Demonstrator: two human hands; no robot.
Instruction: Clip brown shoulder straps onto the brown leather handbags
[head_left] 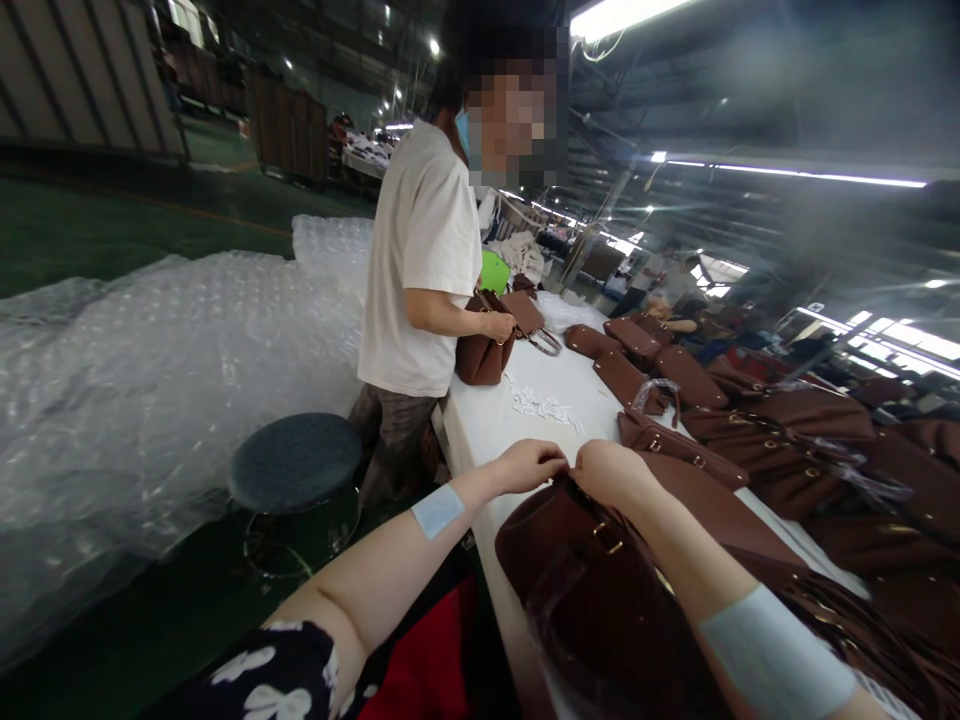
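A dark brown handbag (592, 590) with gold-coloured hardware lies in front of me at the near edge of the white table (487, 420). Both hands meet at its far top edge. My left hand (534, 466) comes in from the left, fingers closed in a pinch at that edge. Close beside it, my right hand (613, 472) is curled with its fingertips on the same spot. The exact bit between the fingertips is too small to make out. Clear plastic wrap covers part of the handbag's handle.
Many brown handbags (780, 430) crowd the table's right side. White scraps (544, 405) lie farther along. A co-worker (424, 260) in a white shirt stands at the left edge, handling another brown handbag (480, 355). A round stool (296, 460) and piled bubble wrap (187, 370) are at the left.
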